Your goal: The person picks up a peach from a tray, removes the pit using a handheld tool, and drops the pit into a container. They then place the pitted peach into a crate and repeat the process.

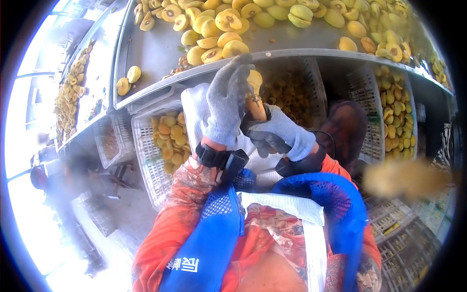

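My left hand (pixel 224 100), in a grey glove with dark fingers, is closed on a yellow peach piece (pixel 254 78) at the edge of the metal table. Its fingers point up along the fruit's left side. Just below and to the right, my right hand (pixel 282 134), also gloved, is wrapped round a tool with a light-brown handle (pixel 256 110). The tool's thin dark metal end touches the peach; its exact shape cannot be made out. My right palm hides the handle's lower part.
Halved and whole yellow peaches (pixel 228 22) cover much of the metal table (pixel 292 39). Under it stand a white crate (pixel 151 170) of peaches, a crate of brownish pieces (pixel 287 92) and another peach crate (pixel 367 112). Stacked crates (pixel 404 243) stand at lower right.
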A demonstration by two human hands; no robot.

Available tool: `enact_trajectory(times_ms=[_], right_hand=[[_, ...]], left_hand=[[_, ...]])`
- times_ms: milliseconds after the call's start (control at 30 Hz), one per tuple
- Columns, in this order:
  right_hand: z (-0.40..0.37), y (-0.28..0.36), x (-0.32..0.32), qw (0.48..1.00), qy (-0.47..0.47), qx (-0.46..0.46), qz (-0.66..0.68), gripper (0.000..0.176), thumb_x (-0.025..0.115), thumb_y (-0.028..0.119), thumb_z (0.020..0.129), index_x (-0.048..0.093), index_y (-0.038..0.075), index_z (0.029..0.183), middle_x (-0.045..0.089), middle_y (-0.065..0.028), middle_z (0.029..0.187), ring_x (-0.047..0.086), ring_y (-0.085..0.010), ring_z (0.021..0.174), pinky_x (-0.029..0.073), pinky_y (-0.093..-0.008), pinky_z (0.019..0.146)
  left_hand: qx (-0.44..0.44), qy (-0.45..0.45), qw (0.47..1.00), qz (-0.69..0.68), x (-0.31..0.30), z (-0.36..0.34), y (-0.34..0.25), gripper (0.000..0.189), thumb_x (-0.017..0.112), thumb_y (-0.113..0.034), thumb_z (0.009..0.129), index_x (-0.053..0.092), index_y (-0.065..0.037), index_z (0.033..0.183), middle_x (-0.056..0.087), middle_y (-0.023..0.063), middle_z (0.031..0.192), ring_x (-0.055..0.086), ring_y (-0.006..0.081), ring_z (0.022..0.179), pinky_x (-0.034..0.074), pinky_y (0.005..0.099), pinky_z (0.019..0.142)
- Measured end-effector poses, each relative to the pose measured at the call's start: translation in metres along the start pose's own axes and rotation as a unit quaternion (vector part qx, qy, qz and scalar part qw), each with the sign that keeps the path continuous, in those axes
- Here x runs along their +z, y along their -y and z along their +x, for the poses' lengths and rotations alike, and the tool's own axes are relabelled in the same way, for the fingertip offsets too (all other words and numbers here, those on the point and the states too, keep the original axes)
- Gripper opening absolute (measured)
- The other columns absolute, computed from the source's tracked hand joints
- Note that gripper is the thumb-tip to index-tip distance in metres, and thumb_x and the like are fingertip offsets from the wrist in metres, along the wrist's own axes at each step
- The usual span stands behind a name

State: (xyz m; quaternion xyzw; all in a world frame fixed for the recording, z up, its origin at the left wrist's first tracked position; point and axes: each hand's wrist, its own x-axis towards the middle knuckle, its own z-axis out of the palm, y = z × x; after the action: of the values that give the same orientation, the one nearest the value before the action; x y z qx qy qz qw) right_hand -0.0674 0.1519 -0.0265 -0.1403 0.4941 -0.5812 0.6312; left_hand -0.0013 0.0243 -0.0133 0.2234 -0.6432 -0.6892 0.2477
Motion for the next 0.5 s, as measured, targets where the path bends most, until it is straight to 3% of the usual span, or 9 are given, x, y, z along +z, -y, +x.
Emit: enact_trajectory(times_ms=[33,67,233,333,433,500], right_hand=[[-0.002,0.003,-0.002,1.000,0.012,0.017,-0.021,0.018,0.063,0.013,0.078,0.059,0.002,0.091,0.056,-0.0070,0.060,0.053,-0.0161,0.044,0.042,-0.0268,0.040],[-0.002,0.001,-0.001,1.000,-0.004,-0.002,-0.030,0.021,0.069,0.024,0.075,0.060,0.007,0.082,0.052,-0.0037,0.053,0.048,-0.0128,0.039,0.032,-0.0246,0.037],[-0.007,-0.003,0.000,1.000,0.002,0.013,0.021,0.021,0.071,0.020,0.072,0.060,0.007,0.084,0.051,-0.0024,0.054,0.047,-0.0115,0.040,0.032,-0.0240,0.038],[-0.006,-0.006,-0.005,0.999,0.030,0.018,0.032,0.019,0.068,0.016,0.075,0.060,0.005,0.088,0.053,-0.0038,0.059,0.049,-0.0139,0.043,0.037,-0.0254,0.041],[-0.008,-0.009,-0.006,0.994,0.071,0.017,0.077,0.017,0.067,0.014,0.078,0.060,0.003,0.089,0.054,-0.0044,0.060,0.050,-0.0148,0.044,0.039,-0.0262,0.041],[-0.009,-0.012,-0.006,0.985,0.111,0.014,0.133,0.017,0.067,0.015,0.080,0.060,0.002,0.089,0.053,-0.0041,0.059,0.049,-0.0144,0.043,0.039,-0.0261,0.041]], left_hand=[[-0.017,0.005,1.000,-0.024,0.000,0.001,0.000,0.032,0.051,-0.009,0.096,0.052,0.002,0.126,0.062,0.0093,0.118,0.061,0.0098,0.084,0.049,0.0213,0.068],[-0.014,0.005,1.000,0.009,0.001,0.001,0.001,0.031,0.051,-0.010,0.097,0.054,0.002,0.124,0.062,0.0087,0.117,0.061,0.0094,0.082,0.049,0.0213,0.067],[-0.002,-0.003,0.996,0.086,0.010,-0.003,-0.013,0.026,0.052,-0.013,0.097,0.061,0.003,0.116,0.065,0.0074,0.112,0.059,0.0094,0.080,0.048,0.0222,0.066],[-0.069,-0.008,0.998,0.012,0.008,-0.004,-0.011,0.027,0.053,-0.013,0.096,0.061,0.002,0.116,0.065,0.0070,0.112,0.059,0.0108,0.086,0.049,0.0226,0.069],[0.016,-0.023,0.999,-0.036,0.009,-0.003,0.006,0.027,0.053,-0.011,0.094,0.062,0.001,0.116,0.065,0.0073,0.111,0.058,0.0119,0.089,0.050,0.0234,0.072],[0.003,-0.017,0.999,0.029,0.007,-0.004,0.002,0.027,0.052,-0.010,0.093,0.062,0.000,0.116,0.065,0.0072,0.109,0.059,0.0124,0.088,0.050,0.0237,0.073]])
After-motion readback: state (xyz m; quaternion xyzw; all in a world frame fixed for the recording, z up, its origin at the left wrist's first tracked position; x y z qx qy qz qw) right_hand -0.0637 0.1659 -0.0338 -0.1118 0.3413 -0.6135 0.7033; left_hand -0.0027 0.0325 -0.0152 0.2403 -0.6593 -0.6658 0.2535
